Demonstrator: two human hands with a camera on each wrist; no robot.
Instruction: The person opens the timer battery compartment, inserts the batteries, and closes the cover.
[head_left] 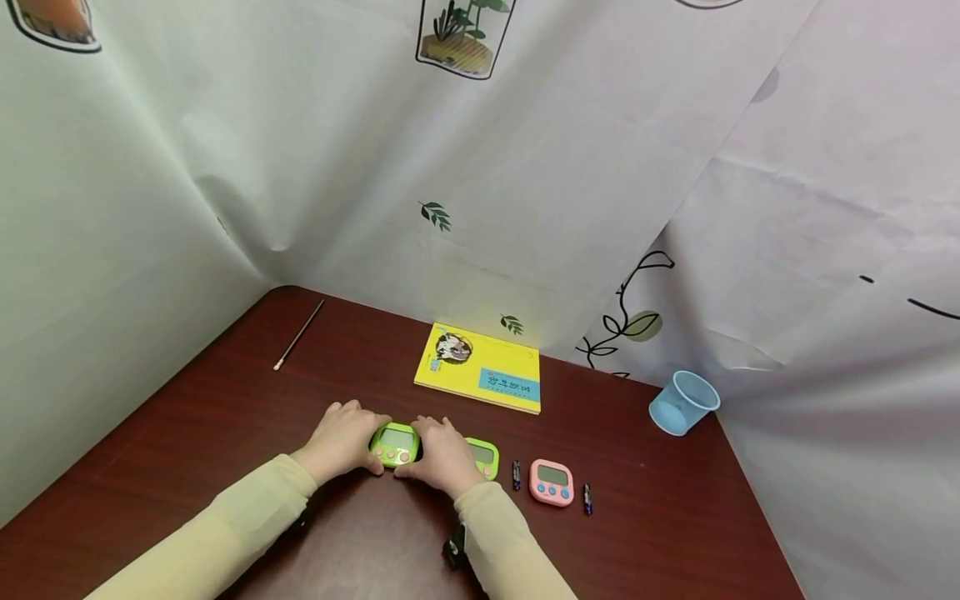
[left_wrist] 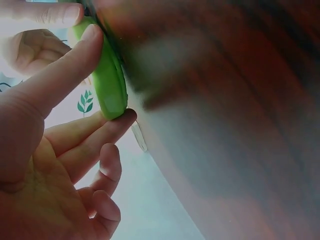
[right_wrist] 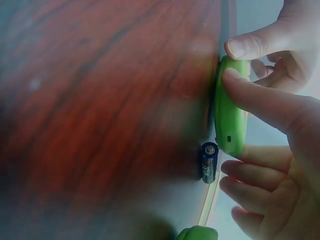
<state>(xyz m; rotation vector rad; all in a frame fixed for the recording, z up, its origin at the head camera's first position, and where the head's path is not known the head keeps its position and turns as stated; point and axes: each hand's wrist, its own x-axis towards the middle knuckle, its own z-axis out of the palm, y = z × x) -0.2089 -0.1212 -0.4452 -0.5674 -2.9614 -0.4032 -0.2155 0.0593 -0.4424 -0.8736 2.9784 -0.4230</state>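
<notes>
Both hands hold one green timer on the dark wooden table. My left hand pinches its left side, and my right hand pinches its right side. In the left wrist view the thumb and a finger clamp the edge of the green timer. The right wrist view shows the green timer on its edge, with a battery lying just beside it. A second green timer lies partly hidden behind my right hand.
A pink timer lies to the right between two batteries. A yellow book lies behind the hands. A blue cup is tipped at the far right, and a thin stick lies at the far left. Curtains enclose the table.
</notes>
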